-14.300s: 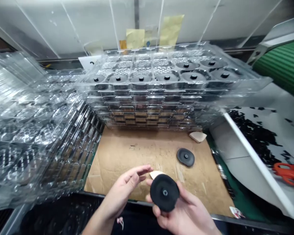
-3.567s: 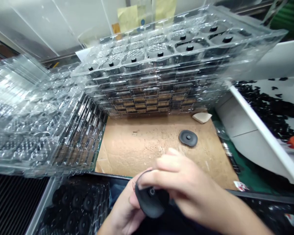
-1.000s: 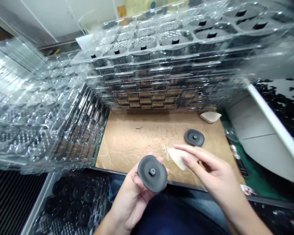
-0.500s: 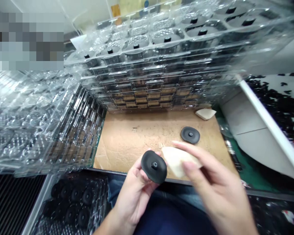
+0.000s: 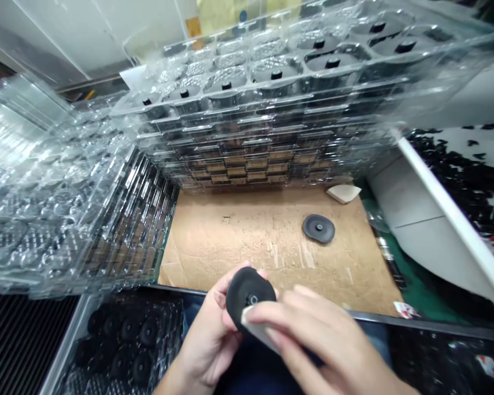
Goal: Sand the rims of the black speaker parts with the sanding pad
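Note:
My left hand (image 5: 214, 329) is closed around the edge of a black oval disc (image 5: 247, 291), whose raised centre stub faces up. In my right hand (image 5: 313, 334) a cream wedge-shaped pad (image 5: 260, 332) is pinched between thumb and fingers. The pad's tip lies against the disc's face, close beside the stub; my fingers cover much of the pad. Another black disc (image 5: 319, 229) lies stub up on the cardboard (image 5: 230, 236), and a second cream wedge (image 5: 344, 192) rests near the cardboard's far right corner.
Tall stacks of clear plastic trays stand at the back (image 5: 247, 120) and left (image 5: 66, 208); the back top tray holds black discs. A tray of discs (image 5: 123, 345) sits low at left. To the right, a white-edged bin (image 5: 448, 197) stands beside scattered black parts (image 5: 461, 170).
My right hand has moved left and brought the cream wedge down onto the disc. The left hand, with its disc, has shifted slightly left and down.

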The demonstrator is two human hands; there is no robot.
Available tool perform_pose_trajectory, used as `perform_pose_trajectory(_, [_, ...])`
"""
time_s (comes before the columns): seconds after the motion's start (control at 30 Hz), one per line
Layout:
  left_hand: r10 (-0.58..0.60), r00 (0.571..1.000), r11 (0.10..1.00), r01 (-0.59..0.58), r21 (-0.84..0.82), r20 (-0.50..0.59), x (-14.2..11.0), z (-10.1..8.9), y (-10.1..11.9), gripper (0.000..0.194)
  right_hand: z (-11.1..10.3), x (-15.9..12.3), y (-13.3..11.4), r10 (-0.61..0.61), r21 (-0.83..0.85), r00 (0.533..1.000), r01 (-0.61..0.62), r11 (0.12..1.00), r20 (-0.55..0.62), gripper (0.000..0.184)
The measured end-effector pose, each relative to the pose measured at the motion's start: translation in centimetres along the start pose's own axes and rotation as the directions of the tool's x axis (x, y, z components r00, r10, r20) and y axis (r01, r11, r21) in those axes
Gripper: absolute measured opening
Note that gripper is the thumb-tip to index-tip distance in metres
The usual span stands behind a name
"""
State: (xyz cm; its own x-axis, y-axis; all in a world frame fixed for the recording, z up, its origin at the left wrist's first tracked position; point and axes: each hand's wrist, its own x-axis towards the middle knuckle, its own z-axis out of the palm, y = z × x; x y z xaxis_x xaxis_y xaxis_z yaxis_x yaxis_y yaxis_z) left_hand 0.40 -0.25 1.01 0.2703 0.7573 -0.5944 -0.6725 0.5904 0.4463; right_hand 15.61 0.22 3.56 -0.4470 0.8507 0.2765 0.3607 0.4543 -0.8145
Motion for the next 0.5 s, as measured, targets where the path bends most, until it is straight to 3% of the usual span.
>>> perform_pose_trajectory(0.07, [-0.008,1.000,1.000,0.008,-0.007,0.003,0.2,-0.2,0.0,0.054,-0.8,-0.8,0.4,0.094,-0.058,0.995,-0.092,0.994,0.044,0.024])
perform_pose_trajectory(0.13, [-0.012,1.000,1.000,0.012,-0.020,0.001,0.3,-0.1,-0.2,0.055,-1.4,-0.6,0.7,0.138,-0.161,0.990,-0.135,0.978,0.009,0.024])
perform_pose_trajectory(0.2, [-0.033,0.999,0.999,0.033,-0.024,0.012,0.2,0.3,-0.2,0.050,-1.6,0.3,0.8,0.056,-0.248,0.997,-0.067,0.966,-0.049,0.026])
perform_pose_trajectory(0.23, [-0.056,0.998,0.998,0.056,-0.013,0.022,0.0,0.6,-0.1,0.044,-1.5,0.9,0.9,-0.034,-0.236,0.998,0.023,0.971,-0.043,0.028])
perform_pose_trajectory(0.3, [-0.090,0.995,0.995,0.088,0.045,0.053,-0.3,1.2,0.3,0.034,-1.4,2.1,0.9,-0.204,-0.103,0.978,0.207,0.973,0.040,0.030])
perform_pose_trajectory(0.33, [-0.089,0.994,0.993,0.083,0.085,0.068,-0.5,1.4,0.5,0.031,-1.2,2.5,1.0,-0.235,-0.023,0.969,0.238,0.971,0.082,0.030])
perform_pose_trajectory(0.4, [-0.064,0.993,0.986,0.048,0.160,0.097,-0.6,1.5,0.7,0.031,-0.6,2.7,0.9,-0.174,0.022,0.980,0.173,0.985,0.096,0.028])
perform_pose_trajectory(0.47, [-0.045,0.997,0.984,0.034,0.173,0.061,-0.6,1.2,0.6,0.031,0.1,2.4,0.7,-0.128,-0.079,0.992,0.126,0.989,-0.015,0.028])
perform_pose_trajectory(0.5, [-0.045,0.999,0.986,0.040,0.162,0.025,-0.5,1.0,0.4,0.029,0.4,2.2,0.6,-0.162,-0.122,0.984,0.153,0.981,-0.076,0.030])
